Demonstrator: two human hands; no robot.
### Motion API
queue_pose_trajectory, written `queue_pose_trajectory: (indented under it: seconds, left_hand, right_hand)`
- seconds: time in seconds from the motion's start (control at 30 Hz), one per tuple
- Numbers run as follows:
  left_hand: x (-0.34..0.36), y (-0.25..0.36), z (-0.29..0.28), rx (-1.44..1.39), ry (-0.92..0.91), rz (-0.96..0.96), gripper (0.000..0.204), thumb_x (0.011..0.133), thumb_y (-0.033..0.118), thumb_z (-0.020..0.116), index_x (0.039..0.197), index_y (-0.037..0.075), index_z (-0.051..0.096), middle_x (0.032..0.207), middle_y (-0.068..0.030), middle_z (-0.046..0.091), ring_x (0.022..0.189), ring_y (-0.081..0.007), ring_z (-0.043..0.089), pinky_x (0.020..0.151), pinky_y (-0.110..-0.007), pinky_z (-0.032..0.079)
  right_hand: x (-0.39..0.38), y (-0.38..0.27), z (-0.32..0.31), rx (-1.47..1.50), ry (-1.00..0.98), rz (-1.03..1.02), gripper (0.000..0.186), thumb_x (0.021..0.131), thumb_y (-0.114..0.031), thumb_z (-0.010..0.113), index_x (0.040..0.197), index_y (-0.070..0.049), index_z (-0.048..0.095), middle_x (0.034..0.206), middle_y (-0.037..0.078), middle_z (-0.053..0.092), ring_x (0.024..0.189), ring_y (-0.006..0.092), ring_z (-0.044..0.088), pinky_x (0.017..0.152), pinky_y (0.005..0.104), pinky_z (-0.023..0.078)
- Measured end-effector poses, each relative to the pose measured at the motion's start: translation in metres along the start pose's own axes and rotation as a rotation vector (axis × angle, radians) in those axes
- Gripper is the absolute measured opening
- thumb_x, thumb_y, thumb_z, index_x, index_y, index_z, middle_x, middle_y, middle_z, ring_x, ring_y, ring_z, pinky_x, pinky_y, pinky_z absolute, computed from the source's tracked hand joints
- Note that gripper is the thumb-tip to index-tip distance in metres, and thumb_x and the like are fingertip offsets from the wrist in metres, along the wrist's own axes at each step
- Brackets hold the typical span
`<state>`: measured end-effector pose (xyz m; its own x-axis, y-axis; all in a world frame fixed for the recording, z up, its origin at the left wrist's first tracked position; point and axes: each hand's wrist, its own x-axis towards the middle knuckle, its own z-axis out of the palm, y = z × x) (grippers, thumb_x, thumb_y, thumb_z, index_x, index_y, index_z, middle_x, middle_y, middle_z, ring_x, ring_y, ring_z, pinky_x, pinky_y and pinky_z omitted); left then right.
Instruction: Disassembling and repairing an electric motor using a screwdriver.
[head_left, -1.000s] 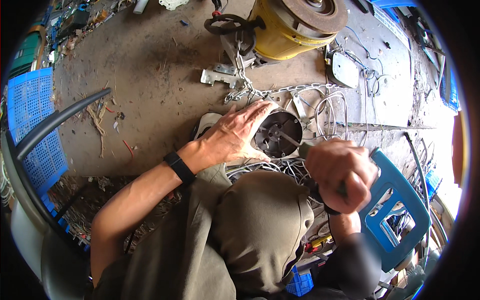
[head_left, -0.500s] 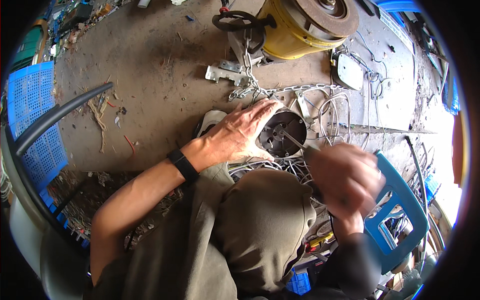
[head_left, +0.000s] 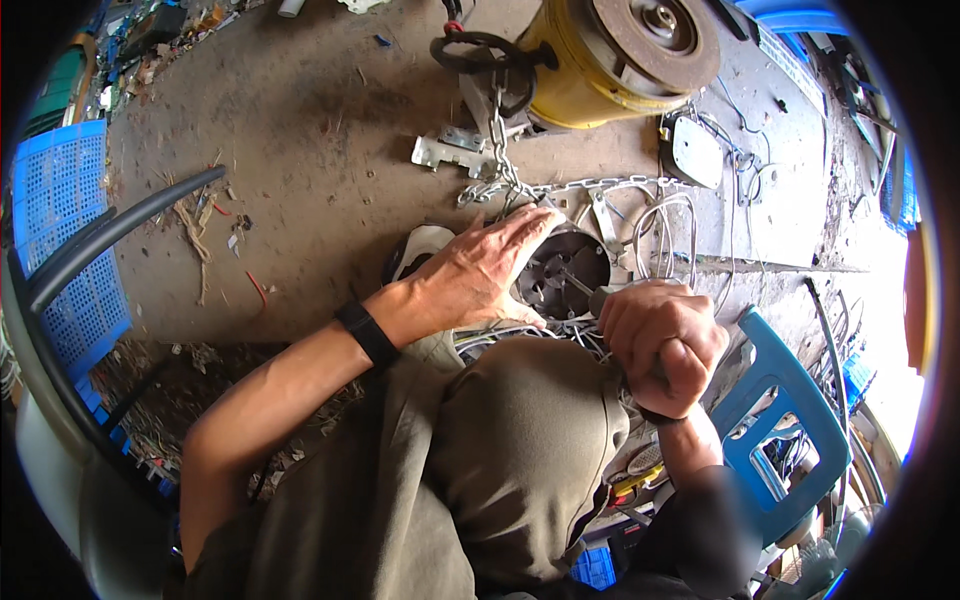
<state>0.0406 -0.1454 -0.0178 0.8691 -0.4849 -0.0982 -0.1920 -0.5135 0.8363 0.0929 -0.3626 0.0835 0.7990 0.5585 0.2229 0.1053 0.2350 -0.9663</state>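
A round dark metal housing (head_left: 585,255) with several holes lies on the work surface. My left hand (head_left: 485,275) grips its left side, thumb toward the bottom and fingers over the upper rim. My right hand (head_left: 665,345), in a fist, holds a screwdriver (head_left: 577,280) whose shaft reaches into the middle of the housing. A metal chain (head_left: 500,150) runs just above the housing, by a loose metal bracket (head_left: 445,155). Pale coiled cables (head_left: 670,215) lie at the housing's right and below it.
A yellow cylindrical machine (head_left: 585,85) with a rusty disc stands at the top. A blue perforated crate (head_left: 65,235) and black bent tube (head_left: 130,225) are at left. A teal plastic stool (head_left: 820,450) is at right, and a small metal plate (head_left: 690,150) sits above the cables.
My right hand, blurred half a second ago, has swung right and then back up and left, still round the screwdriver. My left hand stays on the housing. The view has shifted slightly.
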Motion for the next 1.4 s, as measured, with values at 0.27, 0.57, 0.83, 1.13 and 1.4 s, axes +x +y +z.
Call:
queue_pose_trajectory:
  seconds: [0.27,0.57,0.83,1.13,1.4]
  left_hand:
    - [-0.001,-0.002,0.002,0.023,-0.036,-0.024,0.125,0.072,0.056,0.092,0.164,0.0,0.028,0.164,-0.0226,0.039,0.153,-0.0381,0.04,0.127,-0.048,0.035]
    - [-0.004,-0.015,0.009,0.122,0.048,0.077,0.123,0.073,0.057,0.091,0.162,-0.003,0.03,0.163,-0.024,0.04,0.153,-0.038,0.039,0.128,-0.047,0.033]
    - [-0.002,-0.001,0.006,0.082,-0.032,0.015,0.125,0.073,0.059,0.09,0.162,-0.004,0.03,0.163,-0.0245,0.04,0.154,-0.0375,0.038,0.129,-0.048,0.03]
    - [0.003,-0.003,0.005,0.09,-0.016,0.061,0.127,0.073,0.06,0.09,0.163,-0.004,0.028,0.165,-0.0242,0.037,0.156,-0.0359,0.035,0.13,-0.048,0.027]
    - [-0.003,-0.003,0.002,0.115,-0.059,0.046,0.125,0.077,0.063,0.085,0.162,-0.008,0.027,0.164,-0.0258,0.037,0.156,-0.0366,0.034,0.131,-0.046,0.025]
  right_hand:
    - [0.007,-0.015,0.0,-0.125,0.008,0.005,0.036,0.1,-0.019,0.049,0.066,-0.006,0.051,0.059,0.009,0.057,0.049,0.0229,0.057,0.049,0.0358,0.047]
    - [0.0,0.009,0.004,0.029,0.038,0.038,0.045,0.105,-0.027,0.047,0.066,-0.005,0.05,0.056,0.008,0.053,0.046,0.0234,0.052,0.047,0.0374,0.045]
    - [-0.003,-0.008,0.001,-0.013,0.015,0.025,0.049,0.107,-0.03,0.048,0.066,-0.005,0.051,0.056,0.007,0.054,0.045,0.0238,0.053,0.049,0.0366,0.047]
    - [0.01,-0.025,0.004,-0.059,-0.047,0.034,0.046,0.105,-0.029,0.046,0.066,-0.007,0.05,0.057,0.007,0.055,0.046,0.0224,0.054,0.048,0.0381,0.048]
    - [0.001,-0.005,0.0,0.009,-0.005,0.111,0.048,0.107,-0.028,0.044,0.066,-0.005,0.05,0.056,0.011,0.056,0.045,0.0244,0.053,0.048,0.0381,0.047]
